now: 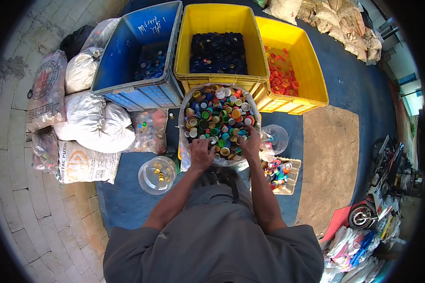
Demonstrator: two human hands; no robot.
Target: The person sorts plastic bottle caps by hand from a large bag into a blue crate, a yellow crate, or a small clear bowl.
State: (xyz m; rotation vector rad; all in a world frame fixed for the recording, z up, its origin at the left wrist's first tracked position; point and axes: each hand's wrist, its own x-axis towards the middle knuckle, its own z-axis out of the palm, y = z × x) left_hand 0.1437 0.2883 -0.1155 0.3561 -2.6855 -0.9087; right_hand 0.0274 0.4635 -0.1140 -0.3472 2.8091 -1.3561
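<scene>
A round pale sack full of mixed plastic bottle caps stands in front of me. My left hand is over its near left part, fingers curled down among the caps beside a whitish cap. Over the near right part is my right hand, thumb and fingers bent towards each other at the caps. Whatever either hand grips is too small to make out. On the left, a clear round tub has gold-coloured caps inside. To the right are another clear tub and a cream crate of mixed caps.
Beyond the sack stand a blue bin with blue caps, a yellow bin with dark caps and another yellow bin with red-orange caps. Stuffed sacks crowd the left. A brown board and a motorcycle are at right.
</scene>
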